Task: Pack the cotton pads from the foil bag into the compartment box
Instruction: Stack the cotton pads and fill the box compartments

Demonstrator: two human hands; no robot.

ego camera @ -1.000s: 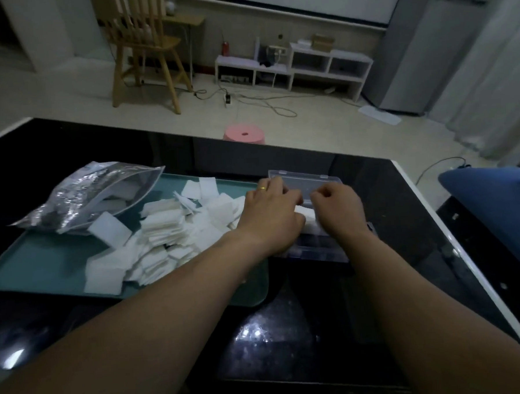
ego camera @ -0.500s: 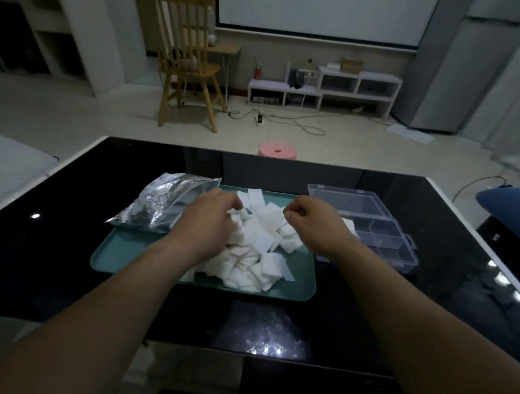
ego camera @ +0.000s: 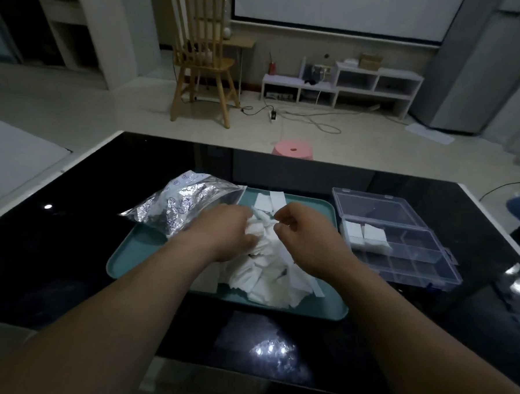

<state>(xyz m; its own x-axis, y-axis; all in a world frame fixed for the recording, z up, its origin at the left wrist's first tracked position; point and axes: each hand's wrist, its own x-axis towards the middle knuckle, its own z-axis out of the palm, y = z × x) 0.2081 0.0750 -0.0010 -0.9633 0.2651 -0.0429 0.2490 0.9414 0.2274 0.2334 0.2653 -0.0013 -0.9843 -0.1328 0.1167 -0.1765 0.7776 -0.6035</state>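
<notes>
The left hand [ego camera: 224, 233] is gripping cotton pads [ego camera: 266, 275] on the tray [ego camera: 129, 258]; the right hand [ego camera: 304, 239] is curling alongside, hold unclear; squaring a small stack is advisable before loading the box [ego camera: 415, 258].

A teal rectangular plastic tray [ego camera: 129, 259] is lying at the centre of a glossy black glass table [ego camera: 60, 252], while a pale wooden spindle-back chair [ego camera: 203, 67] is standing at eleven o'clock, a round pink plastic stool [ego camera: 292, 150] at twelve and a low white shelf unit [ego camera: 337, 84] at one.
</notes>
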